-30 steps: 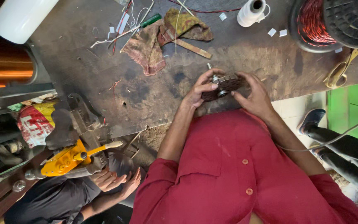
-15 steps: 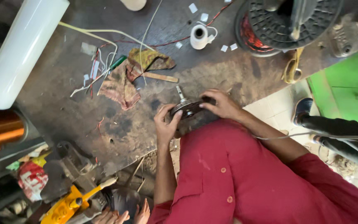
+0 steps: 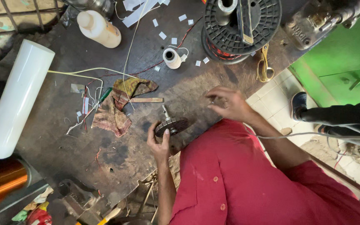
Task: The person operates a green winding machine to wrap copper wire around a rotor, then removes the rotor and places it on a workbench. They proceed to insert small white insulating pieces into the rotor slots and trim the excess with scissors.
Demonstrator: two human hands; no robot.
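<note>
My left hand [image 3: 160, 143] grips the near rim of a round dark metal rotor [image 3: 171, 125] that has a short shaft sticking up. It rests on the dark worktable [image 3: 63, 150], just in front of my red shirt. My right hand [image 3: 229, 104] hovers over the table to the right of the rotor and does not touch it. Its fingers are loosely curled and apart, and I see nothing held in them.
A patterned rag [image 3: 117, 106] and a flat wooden stick [image 3: 146, 100] lie left of the rotor among loose wires. Farther off are a thread spool [image 3: 171, 57], a white bottle [image 3: 98, 29], a white roll [image 3: 17, 100], a black reel of copper wire [image 3: 242, 25] and scissors [image 3: 264, 64]. Another person's shoe [image 3: 300, 106] is at right.
My right hand has let go of the rotor and moved away to the right. My left hand still holds it. The view has tilted toward the far side of the table.
</note>
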